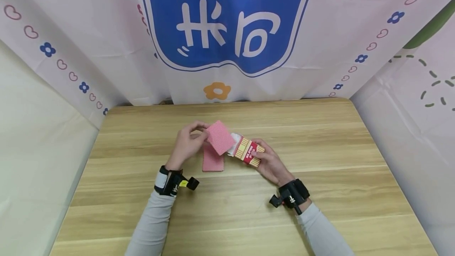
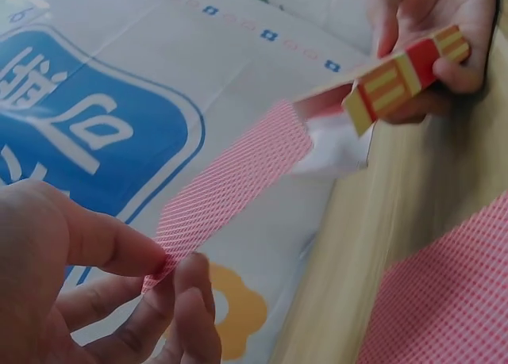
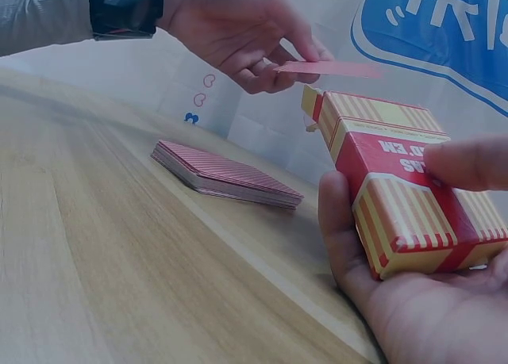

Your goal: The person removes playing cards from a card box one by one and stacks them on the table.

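My left hand [image 1: 190, 141] pinches a red-and-white patterned playing card [image 2: 238, 182] by one end between thumb and fingers. The card's other end reaches the open end of a red and yellow striped card box [image 3: 405, 182]; from these views I cannot tell whether its tip is inside. My right hand [image 1: 271, 163] grips that box, thumb on its printed face, with the open end turned toward the left hand. On the table below the held card lies a squared deck of playing cards [image 3: 226, 174], backs up, partly covered by the card in the head view.
The wooden table [image 1: 142, 216] carries the deck near its middle. A white cloth [image 1: 117, 58] with a blue emblem hangs along the far edge, and pale cloth walls [image 1: 35, 129] stand at both sides. Each wrist wears a black camera strap [image 1: 293, 194].
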A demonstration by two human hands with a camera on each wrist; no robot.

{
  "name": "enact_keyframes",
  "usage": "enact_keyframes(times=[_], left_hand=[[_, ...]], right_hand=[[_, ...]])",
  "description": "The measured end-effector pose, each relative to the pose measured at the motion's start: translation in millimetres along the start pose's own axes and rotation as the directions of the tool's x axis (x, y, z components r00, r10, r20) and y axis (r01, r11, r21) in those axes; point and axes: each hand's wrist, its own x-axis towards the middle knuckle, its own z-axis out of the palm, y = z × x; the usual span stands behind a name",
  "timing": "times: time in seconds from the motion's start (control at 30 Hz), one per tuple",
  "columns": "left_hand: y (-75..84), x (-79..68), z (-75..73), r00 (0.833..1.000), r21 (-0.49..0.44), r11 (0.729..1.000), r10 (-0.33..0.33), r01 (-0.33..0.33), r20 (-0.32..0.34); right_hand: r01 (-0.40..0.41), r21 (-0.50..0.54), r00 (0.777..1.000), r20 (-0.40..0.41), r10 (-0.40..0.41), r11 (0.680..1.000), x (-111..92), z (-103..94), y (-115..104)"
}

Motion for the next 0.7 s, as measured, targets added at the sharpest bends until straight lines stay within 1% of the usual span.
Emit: enact_keyframes(times=[0.13,0.27,0.47,0.6,0.7], left_hand=[[-5.8,2.5,-7.6,0.999,0.052,0.999,0.007,-0.005,-0.036],[-10.4,4.4,-12.8,0.999,0.106,0.994,-0.009,0.013,-0.041],[-14.8,5.7,-15.4,0.999,0.189,0.98,-0.054,0.054,-0.004],[-21.0,8.2,-13.9,0.996,0.223,0.972,-0.087,0.077,0.036],[-25.0,9.8,-13.0,0.992,0.227,0.969,-0.115,0.098,0.059]], right_hand=[[-0.001,0.007,1.0,0.004,0.001,1.0,-1,1.1,0],[-0.005,0.023,1.0,-0.003,0.005,1.0,-2,1.6,-1],[-0.006,0.027,1.0,-0.008,0.006,1.0,-2,2.0,0],[-0.008,0.029,1.0,-0.008,0.008,1.0,-3,1.6,0],[-0.002,0.018,1.0,-0.002,0.002,1.0,-2,1.7,-1]])
